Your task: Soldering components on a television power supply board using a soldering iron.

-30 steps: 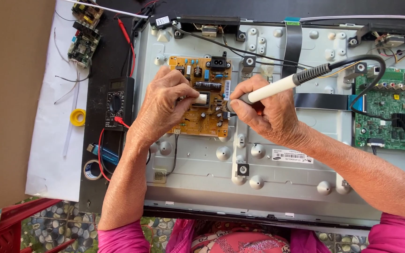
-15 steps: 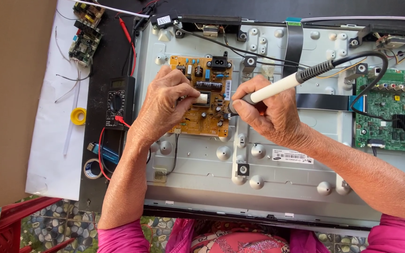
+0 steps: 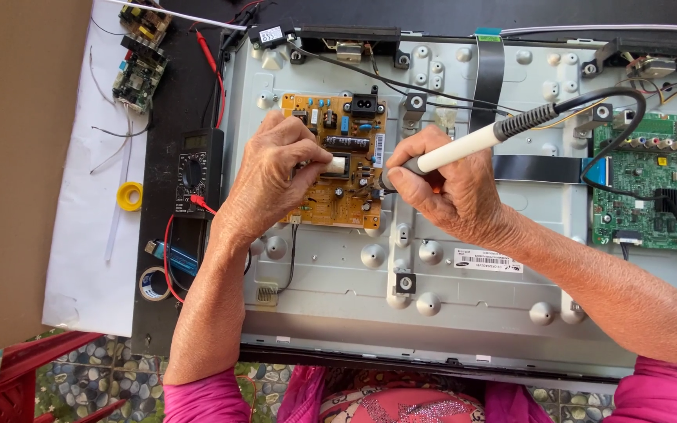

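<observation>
Heat risk: right hand (image 3: pixel 448 188) grips the soldering iron (image 3: pixel 464 147) over the orange power board (image 3: pixel 342 160); left hand (image 3: pixel 272 176) pinches beside its tip; a slip could burn fingers or bridge joints.

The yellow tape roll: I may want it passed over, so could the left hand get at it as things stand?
Probably yes. The yellow tape roll lies in the open on the white sheet, left of the multimeter. The left hand rests on the orange circuit board, so it must let go.

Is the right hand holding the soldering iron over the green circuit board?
No, the right hand holds the soldering iron at the orange circuit board; the green circuit board lies apart.
</observation>
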